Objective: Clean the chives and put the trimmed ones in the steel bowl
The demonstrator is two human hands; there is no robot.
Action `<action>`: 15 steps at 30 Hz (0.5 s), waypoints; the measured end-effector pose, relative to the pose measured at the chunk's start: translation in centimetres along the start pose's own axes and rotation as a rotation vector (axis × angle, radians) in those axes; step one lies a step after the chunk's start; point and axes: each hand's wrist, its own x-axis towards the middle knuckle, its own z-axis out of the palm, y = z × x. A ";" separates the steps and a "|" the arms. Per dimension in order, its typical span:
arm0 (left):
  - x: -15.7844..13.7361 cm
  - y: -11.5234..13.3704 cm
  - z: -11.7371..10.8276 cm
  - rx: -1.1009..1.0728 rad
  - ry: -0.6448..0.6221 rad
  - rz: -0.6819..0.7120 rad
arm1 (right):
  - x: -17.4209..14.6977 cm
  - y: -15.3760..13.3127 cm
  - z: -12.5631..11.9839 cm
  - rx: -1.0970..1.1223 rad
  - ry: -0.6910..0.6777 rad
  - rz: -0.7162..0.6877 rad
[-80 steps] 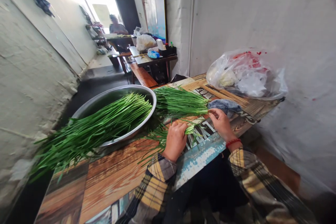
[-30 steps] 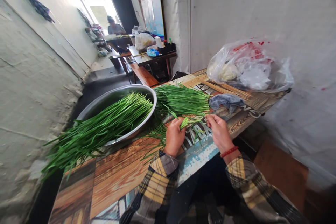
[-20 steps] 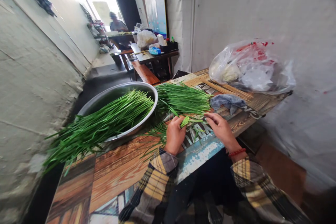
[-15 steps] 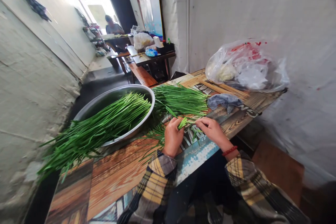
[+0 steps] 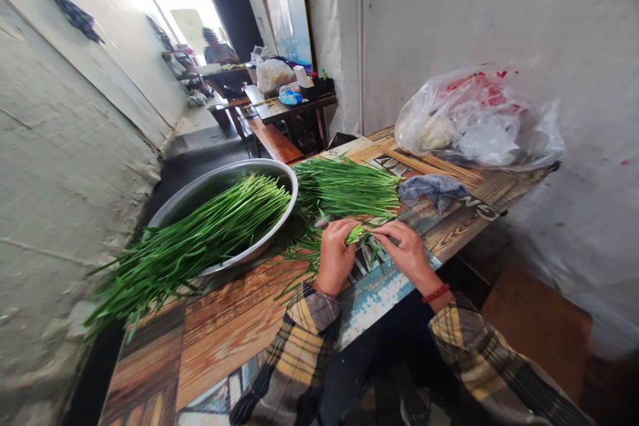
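My left hand (image 5: pixel 338 254) is closed around a small bunch of garlic chives (image 5: pixel 357 234), whose pale cut ends point right and whose leaves trail out to the left over the table. My right hand (image 5: pixel 405 249) pinches at the stem ends; what lies between its fingertips is too small to make out. Just beyond my hands lies a pile of garlic chives (image 5: pixel 352 186). To the left, a metal basin (image 5: pixel 180 203) holds a large heap of chives (image 5: pixel 214 229), their leaves hanging over its rim.
A grey cloth (image 5: pixel 433 190) and several wooden chopsticks (image 5: pixel 434 166) lie on the wood-patterned table (image 5: pixel 229 326). A clear plastic bag (image 5: pixel 479 123) sits at the far right by the wall. Farther back stand another table (image 5: pixel 272 110), a bench (image 5: pixel 274 140) and a seated person (image 5: pixel 219 52).
My right hand's fingertips have stayed at the stem ends, with only a slight shift. The whole view has moved a little; the piles look the same.
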 end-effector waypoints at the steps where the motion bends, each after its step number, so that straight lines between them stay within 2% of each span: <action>1: 0.0 0.1 0.0 0.056 -0.046 0.009 | 0.0 -0.2 0.1 0.015 0.002 0.001; 5: -0.1 0.6 -0.1 0.217 -0.165 -0.018 | -0.3 -0.5 1.0 0.118 0.024 0.101; 9: 0.0 0.5 0.1 0.222 -0.211 -0.044 | -0.1 -0.2 2.3 0.375 0.136 0.384; 11: 0.2 0.2 0.1 0.186 -0.203 -0.047 | 0.3 0.0 2.4 0.492 0.205 0.478; 13: 0.3 -0.2 0.2 0.127 -0.176 -0.041 | 0.6 0.0 2.0 0.511 0.236 0.495; 15: 0.3 -0.5 0.3 0.091 -0.161 -0.033 | 0.8 -0.2 1.1 0.414 0.212 0.436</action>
